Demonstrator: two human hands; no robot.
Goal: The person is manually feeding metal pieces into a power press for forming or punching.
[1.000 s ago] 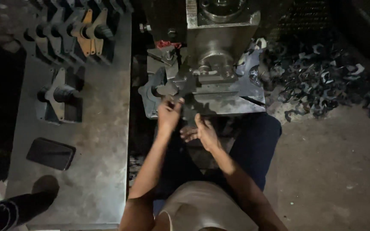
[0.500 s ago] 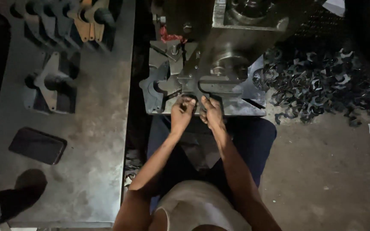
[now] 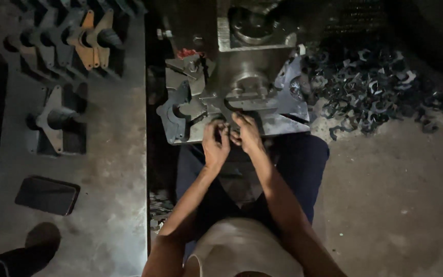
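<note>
A small dark metal piece (image 3: 228, 129), too dim to identify, sits at the near edge of the press's steel plate (image 3: 283, 123). Both hands meet on it: the left hand (image 3: 215, 143) and right hand (image 3: 247, 134) pinch it with their fingertips. Best kept low and square to the plate, fingers clear of the die (image 3: 249, 84) above. No labels or packages show; a dark flat phone (image 3: 47, 195) lies on the grey counter (image 3: 108, 169), stamped scraps (image 3: 370, 92) heaped on the floor.
</note>
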